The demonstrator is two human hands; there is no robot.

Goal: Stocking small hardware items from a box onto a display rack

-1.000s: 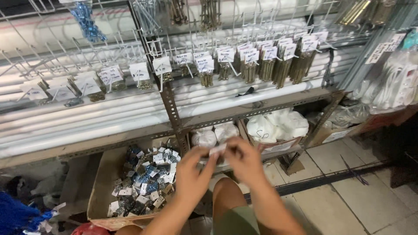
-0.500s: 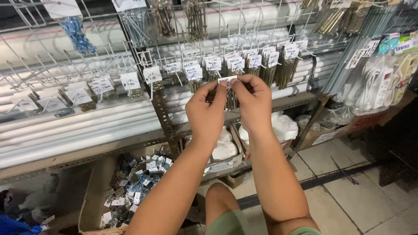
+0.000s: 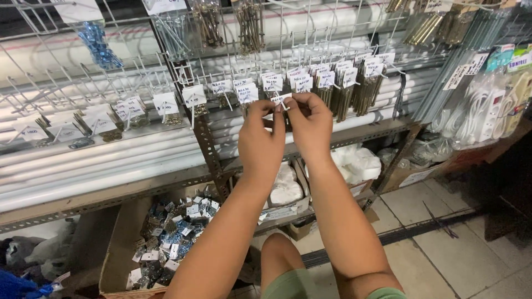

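We raise both hands to the wire display rack (image 3: 332,33), the left hand (image 3: 260,141) and the right hand (image 3: 311,124) meeting just in front of its middle row of hooks, where small packets with white header cards hang in a line. Between them we hold one such small packet (image 3: 281,99) by its white card, thumb and forefinger of each hand pinched closed on either end of it, the remaining fingers curled in; what hangs below the card is hidden behind our knuckles. The packet sits level with the hanging packets (image 3: 327,80) of long brass-coloured hardware on that row, touching or nearly touching a hook, though we cannot tell whether the hook has entered the card's hole. By our reading, the step in hand is seating the packet on a hook of the rack. Sliding it on would call for lining the card's hole up with the hook's tip. Below the rack, beneath the shelf of white tubes (image 3: 100,166), a cardboard box (image 3: 119,243) holds a loose heap of similar packets.
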